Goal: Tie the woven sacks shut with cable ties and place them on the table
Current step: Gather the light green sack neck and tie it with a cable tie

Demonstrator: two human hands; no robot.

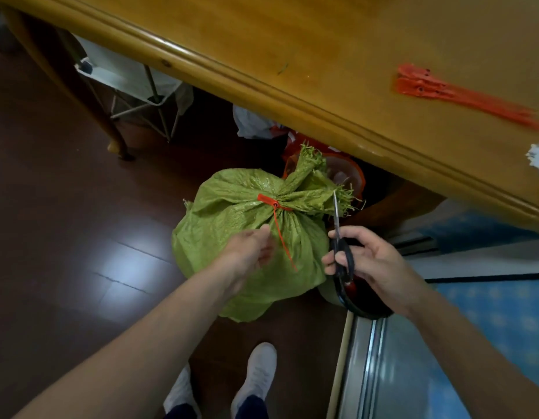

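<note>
While the green sack (223, 225) sits on the dark floor (65, 207) just below the table (292, 40) edge, its neck is already gathered and cinched by a red tie (269, 202), whose thin tail hangs down the front of the sack. The left hand (250, 246) lies over the sack right beside that tail, its fingers relaxed and loosely spread, gripping nothing; whether it touches the tail is unclear. The right hand (368, 261) grips black-handled scissors (341, 237), fingers curled through and around the loops, with the blades together and pointing up toward the frayed fringe of the sack's neck. A bundle of spare red ties (443, 92) lies on the table, well apart from the sack. White shoes (259, 370) stand on the floor near the sack.
</note>
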